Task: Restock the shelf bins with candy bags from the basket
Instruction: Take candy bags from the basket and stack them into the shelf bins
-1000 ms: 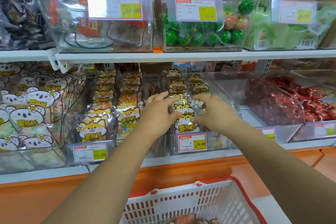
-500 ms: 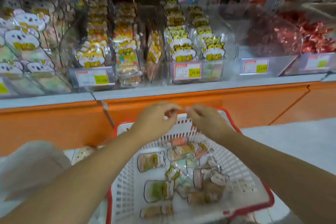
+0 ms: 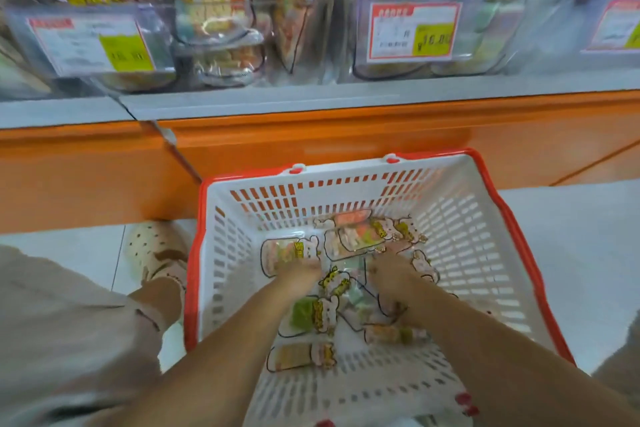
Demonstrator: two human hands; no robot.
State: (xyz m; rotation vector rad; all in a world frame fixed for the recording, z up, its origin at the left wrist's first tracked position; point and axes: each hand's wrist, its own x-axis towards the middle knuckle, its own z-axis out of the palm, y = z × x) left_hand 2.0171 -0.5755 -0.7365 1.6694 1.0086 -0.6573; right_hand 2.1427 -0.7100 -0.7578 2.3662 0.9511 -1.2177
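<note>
Down in the lower centre of the frame we see both hands sunk into the basket (image 3: 485, 239), a white slatted one with a red rim, standing on the pale floor (image 3: 571, 253) against the orange shelf base (image 3: 311, 139). Our left hand (image 3: 298, 276) lies on the loose candy bags (image 3: 346, 243) at the basket's bottom, our right hand (image 3: 393, 270) just beside it with a cat-printed bag (image 3: 337, 284) between them; the fingers are blurred and buried among the wrappers, so we cannot tell whether either grip is closed on a bag or merely spread over the pile. More bags lie nearer us under the forearms, a green-filled one (image 3: 304, 315) among them. Across the top of the frame run the clear shelf bins (image 3: 519, 28), packed upright with cartoon-headed bags, each fronted by a red-and-yellow price tag (image 3: 414, 31). At the left edge sit a beige trouser leg (image 3: 62, 340) and a perforated clog (image 3: 152, 246), touching the basket's left wall. Half a second ago our hands hovered at the basket's far rim with fingertips together; now they have dropped among the bags, and the view has tilted lower, cutting off the bins' upper rows.
</note>
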